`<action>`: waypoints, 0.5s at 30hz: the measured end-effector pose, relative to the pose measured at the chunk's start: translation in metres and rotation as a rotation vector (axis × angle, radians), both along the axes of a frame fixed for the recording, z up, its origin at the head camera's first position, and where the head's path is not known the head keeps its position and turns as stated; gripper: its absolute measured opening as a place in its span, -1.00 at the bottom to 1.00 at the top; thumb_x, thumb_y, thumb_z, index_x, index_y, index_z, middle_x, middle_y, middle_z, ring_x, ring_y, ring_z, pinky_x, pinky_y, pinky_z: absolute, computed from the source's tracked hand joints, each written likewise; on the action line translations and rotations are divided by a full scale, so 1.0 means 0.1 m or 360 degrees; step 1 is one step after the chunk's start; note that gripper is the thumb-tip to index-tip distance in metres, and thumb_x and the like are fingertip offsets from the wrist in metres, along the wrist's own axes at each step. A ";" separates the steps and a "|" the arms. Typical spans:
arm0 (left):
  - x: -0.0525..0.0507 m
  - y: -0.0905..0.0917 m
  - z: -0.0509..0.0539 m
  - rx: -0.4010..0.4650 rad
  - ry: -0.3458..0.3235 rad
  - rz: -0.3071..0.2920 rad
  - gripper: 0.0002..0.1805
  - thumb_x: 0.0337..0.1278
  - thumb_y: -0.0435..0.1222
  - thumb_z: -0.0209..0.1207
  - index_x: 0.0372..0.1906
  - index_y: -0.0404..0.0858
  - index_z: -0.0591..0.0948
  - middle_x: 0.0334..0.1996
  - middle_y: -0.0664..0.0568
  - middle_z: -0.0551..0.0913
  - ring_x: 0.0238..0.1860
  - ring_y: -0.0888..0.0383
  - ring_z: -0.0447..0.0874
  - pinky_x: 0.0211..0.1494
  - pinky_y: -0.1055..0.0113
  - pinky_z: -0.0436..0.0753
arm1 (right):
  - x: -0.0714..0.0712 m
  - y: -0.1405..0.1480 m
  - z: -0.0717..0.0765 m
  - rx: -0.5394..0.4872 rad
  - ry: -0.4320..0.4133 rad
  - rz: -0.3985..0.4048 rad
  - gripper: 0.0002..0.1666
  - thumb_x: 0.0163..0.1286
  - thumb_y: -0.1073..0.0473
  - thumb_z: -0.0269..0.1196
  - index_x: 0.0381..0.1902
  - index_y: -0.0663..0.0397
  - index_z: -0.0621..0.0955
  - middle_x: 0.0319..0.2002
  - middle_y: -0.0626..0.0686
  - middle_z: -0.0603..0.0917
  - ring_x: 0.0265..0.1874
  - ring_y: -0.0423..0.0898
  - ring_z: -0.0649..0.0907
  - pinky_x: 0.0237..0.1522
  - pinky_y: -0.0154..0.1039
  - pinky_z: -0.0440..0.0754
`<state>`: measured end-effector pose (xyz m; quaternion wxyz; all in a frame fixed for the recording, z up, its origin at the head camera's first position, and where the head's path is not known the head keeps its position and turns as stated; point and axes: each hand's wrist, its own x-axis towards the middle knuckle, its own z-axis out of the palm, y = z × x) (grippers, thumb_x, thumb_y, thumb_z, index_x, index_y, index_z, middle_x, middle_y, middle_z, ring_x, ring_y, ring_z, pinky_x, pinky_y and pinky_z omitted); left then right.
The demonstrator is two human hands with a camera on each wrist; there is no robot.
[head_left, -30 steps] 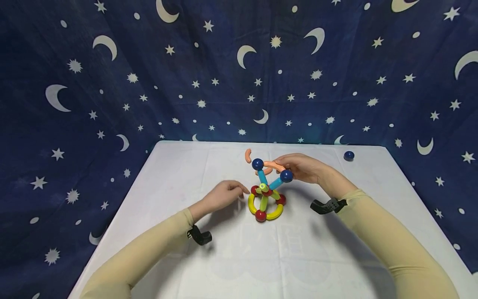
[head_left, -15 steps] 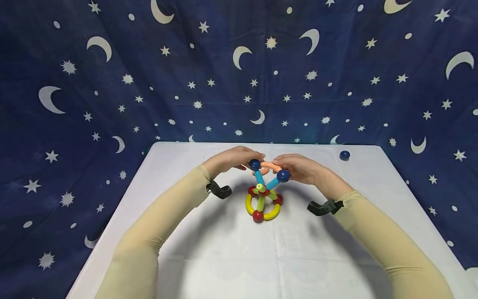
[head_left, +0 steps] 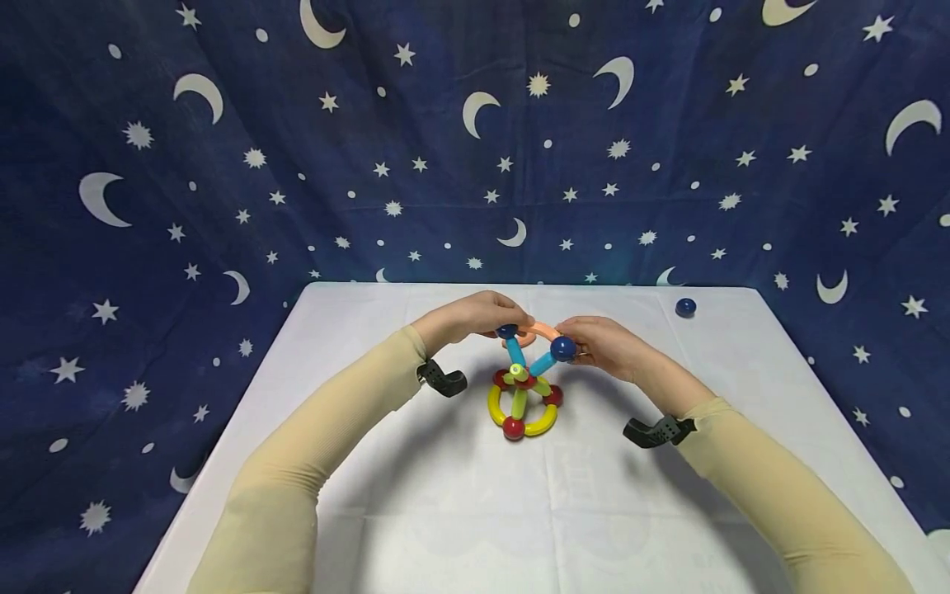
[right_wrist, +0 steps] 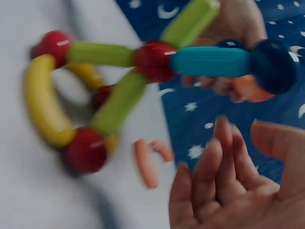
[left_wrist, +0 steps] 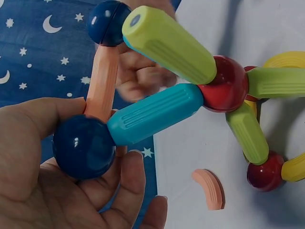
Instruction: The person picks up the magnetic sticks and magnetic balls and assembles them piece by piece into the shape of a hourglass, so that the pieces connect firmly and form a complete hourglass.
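Note:
A magnetic stick-and-ball frame stands on the table: yellow curved sticks (head_left: 544,422) and red balls (head_left: 513,428) form its base ring, with green sticks (head_left: 519,403) rising inward. Two light-blue sticks (head_left: 543,364) lead up to dark blue balls (head_left: 563,349), bridged by an orange curved stick (head_left: 544,330). My left hand (head_left: 478,313) holds this orange stick by its left end, thumb against it and fingers curled behind the blue ball (left_wrist: 84,147). My right hand (right_wrist: 238,186) is beside the right-hand blue ball, fingers extended and holding nothing.
Loose orange curved sticks (right_wrist: 145,164) lie on the white table behind the frame. A single blue ball (head_left: 686,308) rests near the back right edge. A dark blue star-patterned cloth (head_left: 475,148) hangs behind the table.
My left hand has moved from beside the base up to the orange stick's left end. My right hand has let go of that stick and drawn slightly right. The frame stays in place.

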<state>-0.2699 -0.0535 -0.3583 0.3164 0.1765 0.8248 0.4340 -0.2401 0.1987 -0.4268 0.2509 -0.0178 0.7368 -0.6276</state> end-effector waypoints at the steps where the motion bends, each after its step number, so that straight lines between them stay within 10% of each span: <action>1: 0.00 0.00 0.00 0.0004 -0.0004 -0.0002 -0.65 0.39 -0.08 0.22 0.05 -0.21 0.76 -0.15 -0.09 0.75 -0.13 0.15 0.60 0.21 0.13 0.55 | 0.05 0.02 -0.06 0.0077 0.0053 -0.0011 -0.59 0.55 0.02 0.17 0.08 0.27 0.58 -0.23 0.04 0.66 -0.21 -0.05 0.61 0.04 -0.07 0.60; 8: 0.02 0.00 0.00 0.0029 -0.0017 -0.0010 -0.61 0.41 -0.09 0.21 0.10 -0.28 0.73 -0.25 0.00 0.75 -0.15 0.14 0.60 0.27 0.08 0.53 | 0.43 0.06 -0.55 0.0622 0.0465 0.0107 -0.53 0.43 0.03 0.32 0.15 0.22 0.63 -0.07 0.09 0.70 -0.13 0.00 0.61 -0.10 -0.13 0.58; 15: 0.01 0.01 -0.02 0.0051 0.0003 -0.0011 -0.63 0.40 -0.08 0.22 0.06 -0.26 0.74 -0.20 -0.09 0.74 -0.14 0.13 0.60 0.28 0.07 0.53 | 0.57 -0.04 -0.70 0.0858 0.0717 0.0066 -0.53 0.32 -0.05 0.44 0.05 0.12 0.70 -0.07 0.01 0.73 -0.10 -0.01 0.58 -0.02 -0.08 0.56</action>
